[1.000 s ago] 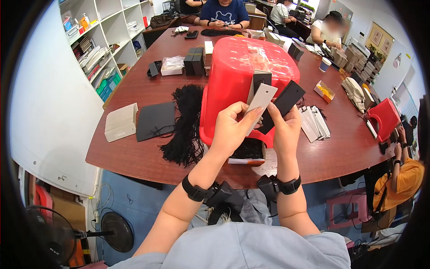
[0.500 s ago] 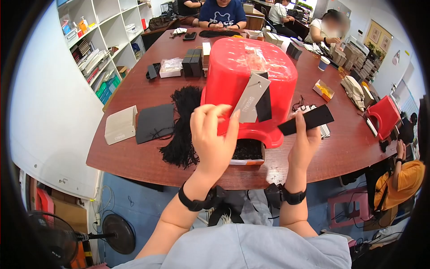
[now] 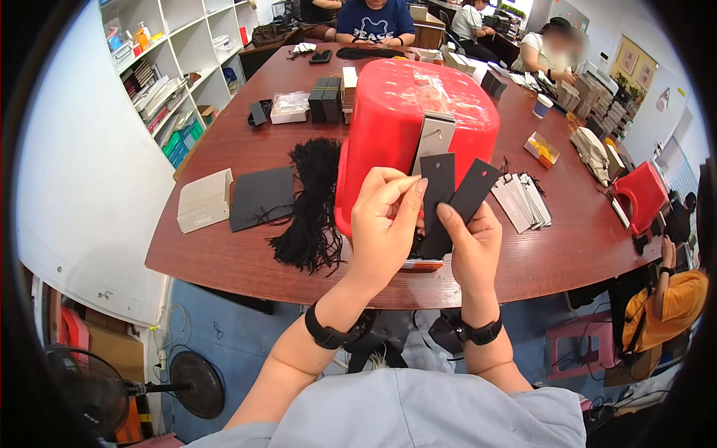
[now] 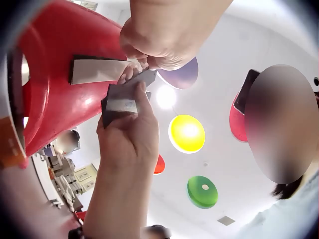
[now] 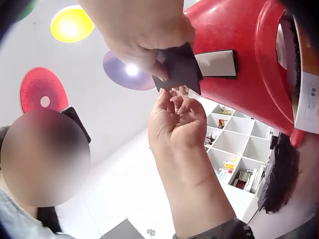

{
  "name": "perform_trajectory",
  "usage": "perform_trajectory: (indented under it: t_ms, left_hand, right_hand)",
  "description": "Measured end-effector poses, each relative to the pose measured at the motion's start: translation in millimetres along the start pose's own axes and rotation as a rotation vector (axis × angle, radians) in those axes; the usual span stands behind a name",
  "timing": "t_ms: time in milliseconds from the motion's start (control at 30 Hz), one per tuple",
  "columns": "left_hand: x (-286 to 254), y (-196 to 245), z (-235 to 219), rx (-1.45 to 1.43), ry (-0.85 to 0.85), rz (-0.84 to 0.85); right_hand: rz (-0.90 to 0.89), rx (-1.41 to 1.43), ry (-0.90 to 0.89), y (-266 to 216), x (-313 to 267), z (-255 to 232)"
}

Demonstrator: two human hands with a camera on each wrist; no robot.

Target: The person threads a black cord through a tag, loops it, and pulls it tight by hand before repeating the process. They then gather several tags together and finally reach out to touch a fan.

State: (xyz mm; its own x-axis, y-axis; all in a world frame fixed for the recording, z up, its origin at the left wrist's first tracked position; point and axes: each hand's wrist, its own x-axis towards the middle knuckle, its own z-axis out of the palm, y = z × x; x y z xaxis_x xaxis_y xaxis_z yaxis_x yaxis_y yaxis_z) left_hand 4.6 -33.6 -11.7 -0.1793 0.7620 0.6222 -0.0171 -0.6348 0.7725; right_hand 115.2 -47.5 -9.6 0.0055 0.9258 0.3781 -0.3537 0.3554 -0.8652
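In front of an upturned red plastic stool (image 3: 373, 119), both hands meet at black hang tags. My left hand (image 3: 382, 228) pinches the side edge of one black hang tag (image 3: 439, 179) between thumb and forefinger. Gripped between thumb and fingers of my right hand (image 3: 479, 246) is a second black tag (image 3: 476, 185), angled to the right, which fans out from the first. Each tag has a small hole near its top. A grey tag (image 3: 435, 136) lies against the stool's side, its lower part hidden behind the black tags.
Right of the stool lies a fan of white tags (image 3: 519, 201). To the left are a bundle of black cords (image 3: 310, 201), a dark grey sheet (image 3: 261, 198) and a beige card stack (image 3: 204, 200). A box (image 3: 426, 264) sits under the stool's edge. Other people sit around the table.
The left hand let go of the grey tag, which now rests against the stool. The right hand came back from the right with the black tags, and the left hand took one's edge.
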Motion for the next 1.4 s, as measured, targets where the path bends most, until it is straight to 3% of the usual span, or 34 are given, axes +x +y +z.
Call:
perform_trajectory:
  t_ms: [100, 167, 267, 500, 567, 633, 733, 767, 833, 933, 1067, 1133, 1200, 1267, 1367, 1400]
  left_hand:
    - [4.9, -3.3, -1.4, 0.060, 0.025, 0.083]
    - [6.8, 0.5, -4.5, 0.007, 0.056, 0.027]
    - [4.4, -3.9, -20.4, 0.097, 0.098, -0.009]
    - [2.0, -23.4, -109.4, 0.407, 0.220, -0.071]
    - [4.5, -22.4, -154.6, 0.756, 0.105, -0.092]
    - [3.2, -30.5, -211.2, 1.241, 0.002, 0.042]
    - [-1.7, -46.7, -284.8, 1.800, -0.057, 0.063]
    - [-2.5, -53.0, -300.3, 1.831, -0.045, 0.038]
    - [-0.4, -61.8, -316.7, 1.907, -0.267, 0.007]
    - [1.5, -69.6, -323.9, 1.909, -0.398, -0.051]
    - [-0.8, -70.8, -331.9, 1.975, -0.378, 0.099]
    - [0.0, -57.5, -325.7, 1.961, -0.227, 0.061]
    - [1.9, -45.6, -321.7, 1.915, -0.098, 0.269]
    - [6.2, -37.1, -321.8, 1.917, -0.008, 0.102]
    - [19.9, -19.6, -297.1, 1.880, 0.102, 0.193]
    - [25.4, -14.5, -285.7, 1.616, 0.203, 0.082]
  right_hand:
    - [-0.096, -0.053, 0.073, 2.0, 16.7, 1.2]
    - [-0.022, 0.002, 0.025, 4.5, 29.6, -2.5]
    - [-0.087, 0.003, 0.034, 15.6, 35.1, -3.9]
    - [-0.106, -0.050, 0.108, 19.3, 35.7, -4.9]
    - [-0.082, -0.124, 0.148, 21.9, 39.9, -8.3]
    - [-0.102, -0.081, 0.155, 23.8, 43.3, -9.2]
    - [-0.120, -0.074, 0.137, 22.9, 43.2, -6.3]
    - [-0.112, -0.067, 0.142, 24.6, 43.5, -7.4]
    - [-0.092, -0.081, 0.138, 25.6, 44.3, -8.2]
    - [-0.097, -0.096, 0.133, 25.9, 44.3, -10.0]
    - [-0.115, -0.117, 0.131, 25.3, 44.7, -13.5]
    - [-0.113, -0.127, 0.125, 24.0, 44.1, -16.1]
    - [-0.145, -0.172, 0.138, 30.4, 46.2, -24.9]
    - [-0.151, -0.221, 0.151, 25.1, 43.7, -21.8]
    - [-0.118, -0.348, 0.149, 26.2, 41.1, -36.0]
    - [-0.137, -0.352, 0.133, 20.7, 38.6, -33.8]
